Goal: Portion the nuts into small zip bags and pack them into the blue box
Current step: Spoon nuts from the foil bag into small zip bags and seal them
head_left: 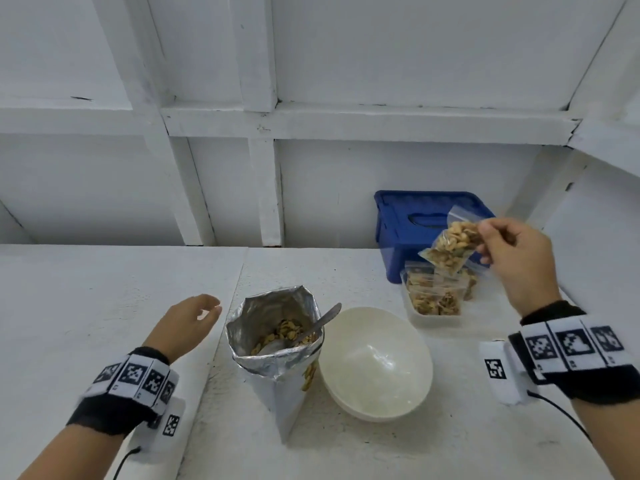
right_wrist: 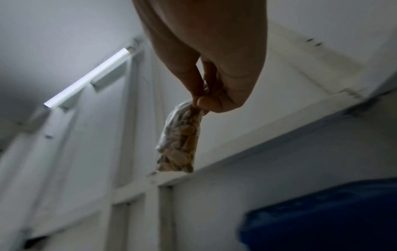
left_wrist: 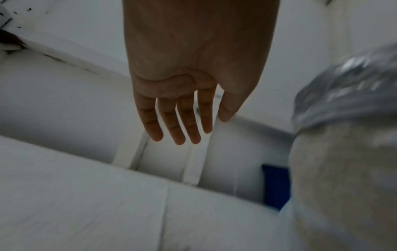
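right grip [head_left: 512,251] raised, pinching zip bag [head_left: 450,245]

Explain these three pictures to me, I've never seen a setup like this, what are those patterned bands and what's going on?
A person wears a head camera and one camera on each wrist; the patterned bands are on both wrists. The head view looks down on a white table with an open silver foil bag of nuts holding a metal spoon, an empty cream bowl, a clear tub of filled bags and a lidded blue plastic box. The right hand pinches a small clear zip bag of nuts; the left hand is empty.
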`<state>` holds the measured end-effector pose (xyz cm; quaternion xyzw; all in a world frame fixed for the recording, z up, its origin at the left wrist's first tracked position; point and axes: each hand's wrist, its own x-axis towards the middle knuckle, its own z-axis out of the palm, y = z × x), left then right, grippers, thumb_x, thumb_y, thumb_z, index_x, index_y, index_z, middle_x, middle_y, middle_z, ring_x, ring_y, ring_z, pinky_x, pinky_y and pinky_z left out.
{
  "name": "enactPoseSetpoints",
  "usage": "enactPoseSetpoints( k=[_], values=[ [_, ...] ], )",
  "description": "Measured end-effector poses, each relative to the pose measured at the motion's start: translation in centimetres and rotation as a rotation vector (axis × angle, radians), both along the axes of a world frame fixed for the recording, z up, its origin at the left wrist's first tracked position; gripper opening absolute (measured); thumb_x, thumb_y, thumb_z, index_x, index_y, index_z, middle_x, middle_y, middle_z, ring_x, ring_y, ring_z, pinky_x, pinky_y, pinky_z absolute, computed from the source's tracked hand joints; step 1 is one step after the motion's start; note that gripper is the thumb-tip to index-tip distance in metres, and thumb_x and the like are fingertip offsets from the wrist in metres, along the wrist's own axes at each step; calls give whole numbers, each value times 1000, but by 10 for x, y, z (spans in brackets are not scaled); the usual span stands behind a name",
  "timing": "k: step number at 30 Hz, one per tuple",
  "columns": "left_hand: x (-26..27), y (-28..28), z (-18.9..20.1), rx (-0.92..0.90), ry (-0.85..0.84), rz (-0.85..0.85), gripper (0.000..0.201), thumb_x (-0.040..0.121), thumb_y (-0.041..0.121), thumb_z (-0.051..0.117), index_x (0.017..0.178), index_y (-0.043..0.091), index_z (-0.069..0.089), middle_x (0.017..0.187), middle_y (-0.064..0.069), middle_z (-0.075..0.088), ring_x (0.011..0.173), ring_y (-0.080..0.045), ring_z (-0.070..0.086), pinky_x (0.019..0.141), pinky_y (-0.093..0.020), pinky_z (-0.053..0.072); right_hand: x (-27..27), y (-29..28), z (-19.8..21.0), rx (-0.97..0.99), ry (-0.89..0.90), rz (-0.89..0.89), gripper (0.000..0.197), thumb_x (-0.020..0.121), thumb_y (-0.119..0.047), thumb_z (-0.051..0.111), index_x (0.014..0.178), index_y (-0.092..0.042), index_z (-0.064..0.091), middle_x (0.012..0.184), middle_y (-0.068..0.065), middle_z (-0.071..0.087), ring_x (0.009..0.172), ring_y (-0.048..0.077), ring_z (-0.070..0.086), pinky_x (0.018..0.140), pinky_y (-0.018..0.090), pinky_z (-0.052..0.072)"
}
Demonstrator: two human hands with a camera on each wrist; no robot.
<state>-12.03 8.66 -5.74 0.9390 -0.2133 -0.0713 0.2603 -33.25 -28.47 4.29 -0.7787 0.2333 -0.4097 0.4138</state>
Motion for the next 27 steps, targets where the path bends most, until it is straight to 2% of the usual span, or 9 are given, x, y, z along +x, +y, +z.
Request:
enactPoseSetpoints(
  k=[2, 5, 8, 10, 12, 14, 18, 23, 27],
  values=[
    [5, 3, -21, 123, 63, -8, 35, 93, 22, 52, 125, 9, 54, 128, -10, 55, 116, -24, 51, 98, -31, 36, -5, -31, -24, 42, 59, -105, 13, 94, -15, 49, 96, -13, 61, 71, -1, 57, 63, 8, 56, 57, 13, 49],
    [14, 11, -49, 220, 131, -10, 47, 90, 28, 53, 134, 17, 45, 141, -6, 43, 129, -23, 40, 107, -42, 32, -11, -66, -60, 62, 135, -271, 17, 92, -18, 51, 95, -6, 64, 79, 8, 63, 75, 23, 58, 75, 34, 52],
    [41, 28, -98, 283, 162, -38, 60, 78, 54, 50, 131, 28, 47, 144, -3, 40, 134, -21, 33, 108, -44, 31, -13, -79, -84, 27, 208, -373, 21, 92, -15, 51, 99, 0, 64, 91, 18, 64, 85, 34, 59, 84, 45, 48],
    [30, 21, -85, 296, 166, -41, 71, 69, 66, 41, 129, 27, 49, 144, -4, 40, 135, -22, 33, 109, -43, 32, -11, -83, -96, 40, 250, -405, 21, 91, -14, 51, 99, 0, 65, 95, 21, 65, 87, 39, 60, 86, 48, 48],
    [11, 12, -58, 316, 186, -21, 63, 84, 44, 51, 138, 13, 40, 149, -11, 30, 137, -27, 28, 112, -39, 27, -7, -86, -104, 71, 287, -423, 20, 90, -13, 52, 99, 0, 65, 97, 23, 65, 88, 41, 60, 86, 52, 49],
    [5, 6, -51, 316, 212, 2, 57, 91, 20, 52, 143, 8, 31, 152, -15, 22, 139, -30, 24, 113, -36, 24, -2, -90, -111, 93, 316, -416, 20, 90, -11, 53, 99, 1, 65, 96, 23, 66, 89, 42, 60, 85, 55, 49],
    [5, 5, -52, 292, 228, 13, 59, 90, 15, 54, 143, 7, 29, 152, -16, 21, 139, -31, 23, 113, -36, 24, 11, -97, -114, 172, 393, -328, 21, 91, -9, 52, 103, 3, 64, 95, 21, 67, 85, 36, 64, 86, 50, 51],
    [6, 6, -54, 260, 233, 14, 60, 89, 12, 56, 143, 6, 30, 151, -17, 21, 139, -32, 22, 113, -38, 24, 19, -107, -120, 357, 447, -279, 33, 91, -6, 49, 123, -1, 55, 89, 17, 66, 91, 32, 65, 90, 46, 51],
    [7, 7, -56, 253, 236, 17, 60, 89, 13, 56, 143, 5, 30, 151, -17, 23, 139, -32, 23, 112, -38, 24, 13, -94, -116, 187, 527, -309, 39, 87, -11, 58, 126, -4, 52, 113, 25, 60, 101, 38, 58, 93, 46, 47]
  ],
)
